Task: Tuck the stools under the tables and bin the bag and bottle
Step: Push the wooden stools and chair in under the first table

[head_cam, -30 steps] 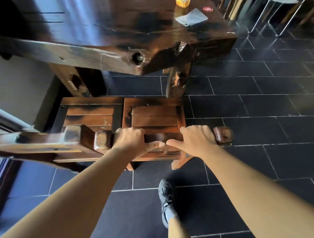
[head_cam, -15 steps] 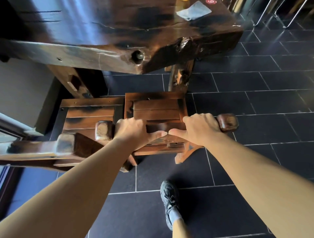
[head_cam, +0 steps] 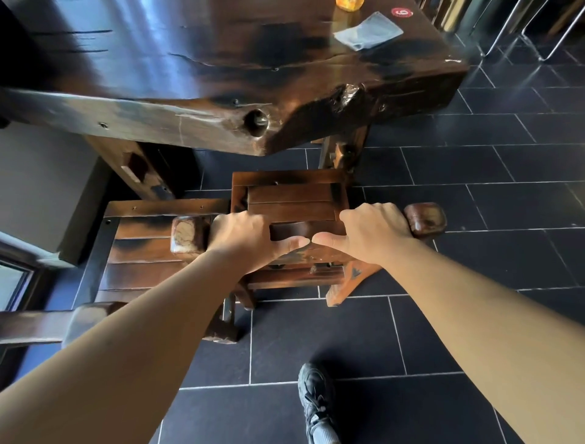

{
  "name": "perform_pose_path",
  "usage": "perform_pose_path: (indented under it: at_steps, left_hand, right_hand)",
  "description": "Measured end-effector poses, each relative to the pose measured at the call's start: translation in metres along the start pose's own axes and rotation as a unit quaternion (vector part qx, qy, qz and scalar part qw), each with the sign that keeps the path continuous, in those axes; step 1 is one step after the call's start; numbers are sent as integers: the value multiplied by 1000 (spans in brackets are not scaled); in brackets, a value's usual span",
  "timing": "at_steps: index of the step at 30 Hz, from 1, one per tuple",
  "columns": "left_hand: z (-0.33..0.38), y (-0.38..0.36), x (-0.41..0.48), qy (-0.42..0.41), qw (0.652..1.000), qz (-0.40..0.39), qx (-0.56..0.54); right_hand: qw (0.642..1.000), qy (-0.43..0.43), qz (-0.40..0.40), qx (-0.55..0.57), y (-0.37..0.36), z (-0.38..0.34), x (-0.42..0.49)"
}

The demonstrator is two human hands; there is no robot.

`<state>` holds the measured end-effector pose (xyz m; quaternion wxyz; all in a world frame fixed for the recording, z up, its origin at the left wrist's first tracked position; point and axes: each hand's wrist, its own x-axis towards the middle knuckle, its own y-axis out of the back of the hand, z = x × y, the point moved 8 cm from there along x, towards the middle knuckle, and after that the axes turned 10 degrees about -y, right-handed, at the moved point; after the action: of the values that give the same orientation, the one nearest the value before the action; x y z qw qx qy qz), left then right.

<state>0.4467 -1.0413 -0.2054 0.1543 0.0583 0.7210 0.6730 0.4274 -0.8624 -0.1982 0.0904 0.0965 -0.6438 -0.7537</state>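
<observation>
A dark wooden stool (head_cam: 291, 193) with a slatted seat stands in front of the thick slab table (head_cam: 190, 79), its far edge near the table leg. Both hands grip its top back rail: my left hand (head_cam: 247, 241) left of centre, my right hand (head_cam: 370, 234) right of centre, thumbs almost touching. The rail's rounded ends show beside each hand. A second stool (head_cam: 139, 253) sits just left of it. On the table's far right corner lie a clear plastic bag (head_cam: 368, 30) and an orange bottle (head_cam: 348, 3), cut off by the frame's top.
Dark floor tiles (head_cam: 474, 206) spread to the right. The table leg (head_cam: 342, 149) stands just beyond the stool. Metal chair legs (head_cam: 519, 28) are at the top right. A wall and window frame (head_cam: 19, 253) lie left. My shoe (head_cam: 316, 399) is below.
The stool in my hands has slid forward toward the table, its seat now ahead of the left stool's. Both hands have kept their grip on the back rail.
</observation>
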Motion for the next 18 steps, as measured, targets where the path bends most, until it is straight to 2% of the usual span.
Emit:
perform_pose_path:
  at_steps: [18]
  left_hand:
    - [-23,9,67,9,1000,1,5]
  right_hand:
    - [1000,0,10,5,-4,18,71]
